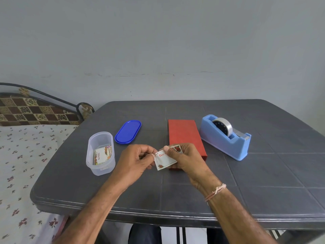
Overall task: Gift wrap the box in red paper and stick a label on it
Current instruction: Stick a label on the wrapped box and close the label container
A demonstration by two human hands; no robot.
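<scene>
A box wrapped in red paper (183, 134) lies flat on the dark grey table (175, 191), near its middle. Just in front of the box, both hands hold a small white label (164, 160) with red lettering and flower corners. My right hand (186, 160) pinches the label's upper right part, thumb on top. My left hand (136, 162) pinches the label's left edge with curled fingers. The hands cover the near end of the box.
A clear plastic tub (100, 153) with more labels inside stands to the left, its blue lid (128, 131) lying beside it. A light blue tape dispenser (226, 136) sits right of the box. A bed with flowered sheet (22, 155) adjoins the table's left side.
</scene>
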